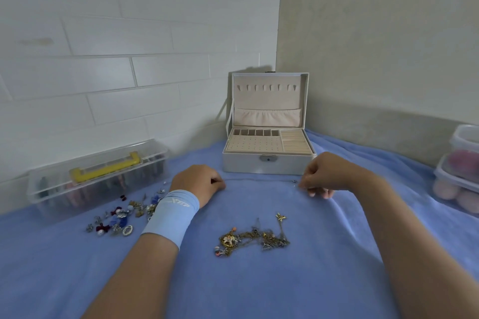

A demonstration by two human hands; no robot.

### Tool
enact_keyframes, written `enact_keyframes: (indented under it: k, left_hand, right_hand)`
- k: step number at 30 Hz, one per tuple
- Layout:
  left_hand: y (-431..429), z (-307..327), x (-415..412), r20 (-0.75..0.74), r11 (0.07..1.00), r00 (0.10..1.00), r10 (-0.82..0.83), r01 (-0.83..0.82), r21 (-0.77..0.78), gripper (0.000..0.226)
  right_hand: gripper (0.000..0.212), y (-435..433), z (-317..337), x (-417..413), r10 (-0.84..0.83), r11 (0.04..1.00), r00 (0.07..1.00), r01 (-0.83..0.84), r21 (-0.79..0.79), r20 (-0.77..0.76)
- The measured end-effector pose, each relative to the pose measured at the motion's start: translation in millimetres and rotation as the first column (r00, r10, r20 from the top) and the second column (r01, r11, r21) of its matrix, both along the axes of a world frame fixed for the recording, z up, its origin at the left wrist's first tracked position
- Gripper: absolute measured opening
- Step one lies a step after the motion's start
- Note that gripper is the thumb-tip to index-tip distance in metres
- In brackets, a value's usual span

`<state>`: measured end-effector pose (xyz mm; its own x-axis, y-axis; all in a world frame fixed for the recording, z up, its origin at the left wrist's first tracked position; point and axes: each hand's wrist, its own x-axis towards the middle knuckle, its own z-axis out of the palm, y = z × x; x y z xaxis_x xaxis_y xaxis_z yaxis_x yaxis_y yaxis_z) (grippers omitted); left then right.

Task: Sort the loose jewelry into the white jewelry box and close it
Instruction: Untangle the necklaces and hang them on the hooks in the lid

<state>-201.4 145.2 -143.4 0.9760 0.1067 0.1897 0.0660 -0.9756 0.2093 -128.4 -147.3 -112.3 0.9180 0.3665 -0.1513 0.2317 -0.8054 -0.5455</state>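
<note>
1. A thin chain [259,179] lay stretched between the two hands, its long axis running left to right, parallel to the front wall of the white jewelry box [268,164] and just in front of it, low over the blue cloth [259,287]
2. The left hand [199,184] had its fingers curled in on one end of the chain; the right hand [324,176] pinched the other end, where a small clasp seemed to show, with its other fingers tucked under
3. Both hands sat about equally near the box, which stood open; the row of hooks [267,87] in its upright lid lay beyond and above the chain, so hanging it there would likely call for a lift up and away from the person, with the chain kept taut
4. The chain looked fine and silvery, hard to make out against the cloth, and would probably go limp and snag if one end were let go
5. Left to sort were a tangle of necklaces [254,238] on the cloth nearer the person and a scatter of small pieces [121,217] beside the left wrist; no piece showed in the box's tray
</note>
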Motion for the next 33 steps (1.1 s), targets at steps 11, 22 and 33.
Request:
enact_keyframes:
  k: [11,22,33]
  left_hand:
    - [-3,-6,13,0.108,0.997,0.992,0.071,-0.069,-0.021,0.029]
    - [-1,-11,33,0.105,0.986,0.99,0.091,-0.105,0.127,0.022]
    - [1,-13,34,0.048,1.0,0.999,0.009,-0.01,0.017,0.021]
  right_hand:
    - [0.014,8,-2,1,-0.095,0.99,0.958,0.119,-0.071,0.27]
    - [0.01,13,-19,17,-0.133,0.939,0.901,0.248,-0.238,0.413]
    - [0.013,11,-15,15,-0.115,0.935,0.904,0.238,-0.263,0.411]
